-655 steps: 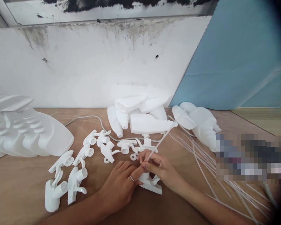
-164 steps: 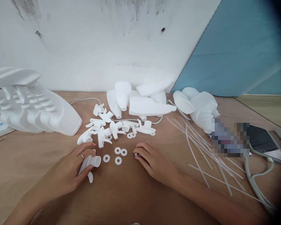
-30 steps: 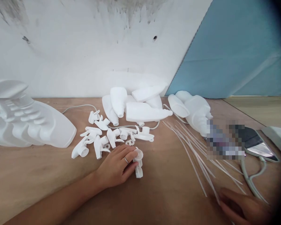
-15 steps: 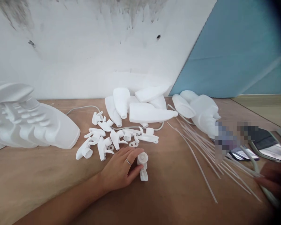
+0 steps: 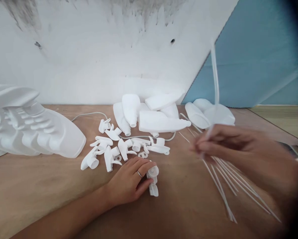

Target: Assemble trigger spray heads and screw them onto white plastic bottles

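Note:
My left hand [image 5: 131,181], a ring on one finger, is closed around a white trigger sprayer head [image 5: 153,172] that rests on the table with its round socket facing up. On the right, my right hand [image 5: 228,146] pinches a thin translucent plastic tube [image 5: 215,79], which stands nearly upright above the fingers; motion blurs both. Below that hand several more thin tubes [image 5: 228,177] lie loose on the wood. Beyond my left hand is a group of white trigger sprayer heads [image 5: 110,156], with small white washers [image 5: 142,155] among them.
White bottles [image 5: 163,120] lie piled against the wall, and more bottles [image 5: 197,114] lie by the blue panel [image 5: 258,59]. At left stands a large stack of white bottles [image 5: 64,136]. A grey cable [image 5: 89,114] runs behind the sprayer heads. A dark object [image 5: 290,149] is partly hidden at right.
My right hand has come in from the right edge toward the middle, lifting a tube upright. My left hand keeps its hold on the sprayer head. The view has shifted slightly.

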`<state>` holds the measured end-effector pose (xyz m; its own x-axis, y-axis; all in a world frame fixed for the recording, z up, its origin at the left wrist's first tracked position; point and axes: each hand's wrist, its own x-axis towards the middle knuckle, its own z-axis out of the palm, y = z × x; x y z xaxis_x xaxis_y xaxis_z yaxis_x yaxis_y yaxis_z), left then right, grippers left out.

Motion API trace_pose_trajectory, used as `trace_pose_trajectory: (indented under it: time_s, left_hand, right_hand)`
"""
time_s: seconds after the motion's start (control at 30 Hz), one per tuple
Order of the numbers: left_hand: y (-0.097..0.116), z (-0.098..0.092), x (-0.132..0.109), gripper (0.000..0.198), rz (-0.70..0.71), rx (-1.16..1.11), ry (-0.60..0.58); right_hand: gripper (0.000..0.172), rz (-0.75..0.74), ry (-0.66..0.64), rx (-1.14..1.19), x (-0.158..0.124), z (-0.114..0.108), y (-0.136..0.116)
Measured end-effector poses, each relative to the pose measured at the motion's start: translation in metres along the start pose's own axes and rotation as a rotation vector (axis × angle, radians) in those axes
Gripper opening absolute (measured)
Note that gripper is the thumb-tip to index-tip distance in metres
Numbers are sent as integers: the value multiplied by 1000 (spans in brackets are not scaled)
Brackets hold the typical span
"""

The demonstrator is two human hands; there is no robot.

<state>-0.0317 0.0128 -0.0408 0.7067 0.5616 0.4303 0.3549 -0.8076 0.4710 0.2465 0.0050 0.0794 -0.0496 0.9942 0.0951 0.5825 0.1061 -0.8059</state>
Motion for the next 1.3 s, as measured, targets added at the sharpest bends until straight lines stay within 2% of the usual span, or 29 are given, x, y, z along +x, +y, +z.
trace_pose_trajectory:
  time_s: [0.07,0.13,0.2,0.27,0.47,0.7,0.93,1.13,1.3]
  left_hand:
    - [0,0,0,54,-24,2,-8]
    - [0,-1,0,57,-45,9,-17]
    - [0,-1,1,54,-61,9,-23]
    - [0,-2,1,50,-82,-4,-28]
    - [0,-1,1,45,-87,-17,-16]
    - [3,-3,1,45,-70,5,11]
    - [3,-3,2,50,-86,-11,-7]
    - [2,-2,0,49,-79,11,-16]
    - [3,-3,1,51,-98,3,-31]
  right_hand:
    - [32,4,-157,178,8,34,-4]
    - [30,14,-240,286,11,62,-1]
    - [28,29,-368,349,9,81,4]
    - [25,16,-432,342,6,91,7]
    - [21,-81,-369,154,-3,91,6]
    - [20,-192,-388,-4,-4,89,6]
    - [20,-279,-348,15,-4,98,11]
    - [22,-251,-296,50,-3,107,18]
    - [22,-295,-261,86,-3,111,21]
